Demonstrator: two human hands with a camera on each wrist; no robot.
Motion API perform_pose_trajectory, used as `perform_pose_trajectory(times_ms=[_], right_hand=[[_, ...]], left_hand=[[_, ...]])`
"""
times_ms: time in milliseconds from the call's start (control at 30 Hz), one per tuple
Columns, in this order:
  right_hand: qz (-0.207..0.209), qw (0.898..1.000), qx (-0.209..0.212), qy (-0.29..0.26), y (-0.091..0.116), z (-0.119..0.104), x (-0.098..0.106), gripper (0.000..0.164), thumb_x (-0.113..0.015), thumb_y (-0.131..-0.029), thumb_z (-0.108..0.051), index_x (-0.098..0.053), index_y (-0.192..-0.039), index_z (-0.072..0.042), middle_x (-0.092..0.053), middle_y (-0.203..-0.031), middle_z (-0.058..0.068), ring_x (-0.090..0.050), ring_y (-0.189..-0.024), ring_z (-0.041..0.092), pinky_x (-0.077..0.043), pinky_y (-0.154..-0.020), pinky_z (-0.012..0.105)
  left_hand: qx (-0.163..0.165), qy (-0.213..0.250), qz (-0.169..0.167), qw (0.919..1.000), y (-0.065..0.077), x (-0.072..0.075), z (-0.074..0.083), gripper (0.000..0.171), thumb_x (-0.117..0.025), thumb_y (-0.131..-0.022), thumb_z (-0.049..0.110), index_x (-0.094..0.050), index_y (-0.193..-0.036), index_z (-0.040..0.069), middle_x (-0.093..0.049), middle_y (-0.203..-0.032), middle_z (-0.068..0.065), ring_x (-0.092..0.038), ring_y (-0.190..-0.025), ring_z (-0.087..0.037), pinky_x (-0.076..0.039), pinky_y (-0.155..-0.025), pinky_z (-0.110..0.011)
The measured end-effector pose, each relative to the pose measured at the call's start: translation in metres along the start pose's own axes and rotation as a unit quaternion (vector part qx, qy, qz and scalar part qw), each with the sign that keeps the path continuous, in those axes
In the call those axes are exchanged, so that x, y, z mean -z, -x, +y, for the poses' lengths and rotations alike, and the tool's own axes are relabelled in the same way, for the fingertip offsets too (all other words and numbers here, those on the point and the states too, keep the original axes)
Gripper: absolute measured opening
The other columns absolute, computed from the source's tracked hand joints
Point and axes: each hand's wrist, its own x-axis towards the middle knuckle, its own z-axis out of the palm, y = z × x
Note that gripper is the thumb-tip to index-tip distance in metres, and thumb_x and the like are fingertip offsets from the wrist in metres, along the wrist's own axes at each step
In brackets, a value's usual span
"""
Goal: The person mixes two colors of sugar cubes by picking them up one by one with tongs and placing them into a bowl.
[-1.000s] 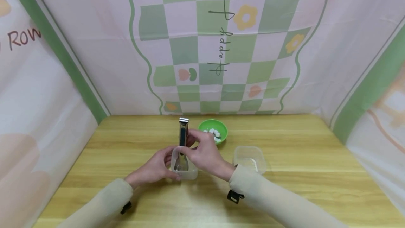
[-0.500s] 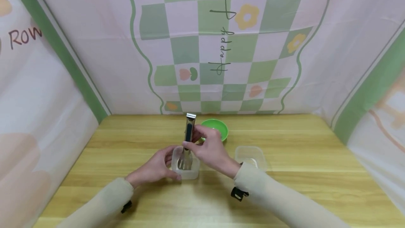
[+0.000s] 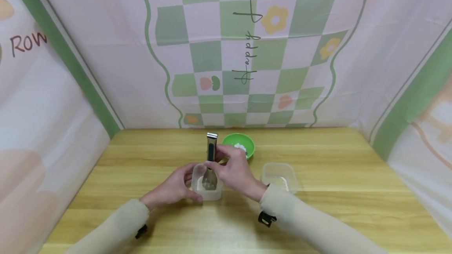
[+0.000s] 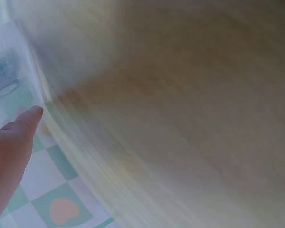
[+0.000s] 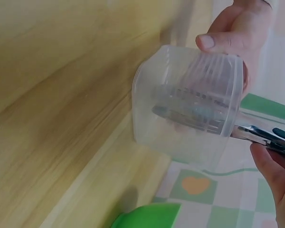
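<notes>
My left hand (image 3: 173, 188) holds the near-left container of clear plastic (image 3: 212, 196), thumb at its front and fingers round its far side. With thumb and fingers my right hand (image 3: 234, 173) grips metal tongs (image 3: 211, 151) with dark handle inlays. They stand nearly upright, their broad heads down inside the container. Through the clear wall in the right wrist view, the tong heads (image 5: 194, 119) lie close together; I cannot tell whether anything is between them. The left wrist view catches mainly one finger (image 4: 23, 123) at the container's edge.
Behind the right hand stands a green bowl (image 3: 237, 138) with several white pieces (image 3: 241, 147) in it, partly hidden by that hand. A second clear plastic container (image 3: 277, 168) sits to the right, close to the right forearm. A patterned cloth (image 3: 236, 101) hangs behind the wooden table (image 3: 318, 214).
The tongs and right hand have shifted a little right inside the container. They rose slightly, then came down again. The left hand and container have hardly moved.
</notes>
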Motion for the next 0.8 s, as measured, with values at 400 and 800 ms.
perform_pose_trajectory(times_ms=[400,800], right_hand=[[0.012,1.0,-0.007,0.01,-0.0013,0.0029,0.0026,0.017,-0.086,-0.086,0.001,-0.074,-0.095,-0.007,-0.074,-0.083,0.0,-0.07,-0.073,0.014,-0.065,-0.059,0.034],[0.047,0.999,-0.004,-0.014,-0.0084,-0.0026,0.0081,0.017,-0.086,-0.084,0.004,-0.074,-0.095,-0.003,-0.072,-0.078,0.002,-0.068,-0.068,0.015,-0.065,-0.058,0.03]], left_hand=[[0.003,-0.002,0.003,1.0,0.0005,0.0,0.0002,0.098,-0.092,-0.073,-0.004,-0.039,-0.155,-0.004,-0.053,-0.151,-0.018,-0.05,-0.141,-0.038,-0.04,-0.119,-0.049],[0.004,0.0,0.005,1.0,0.001,0.0013,-0.0021,0.099,-0.091,-0.073,-0.004,-0.038,-0.156,-0.003,-0.051,-0.153,-0.019,-0.048,-0.142,-0.039,-0.041,-0.119,-0.047]])
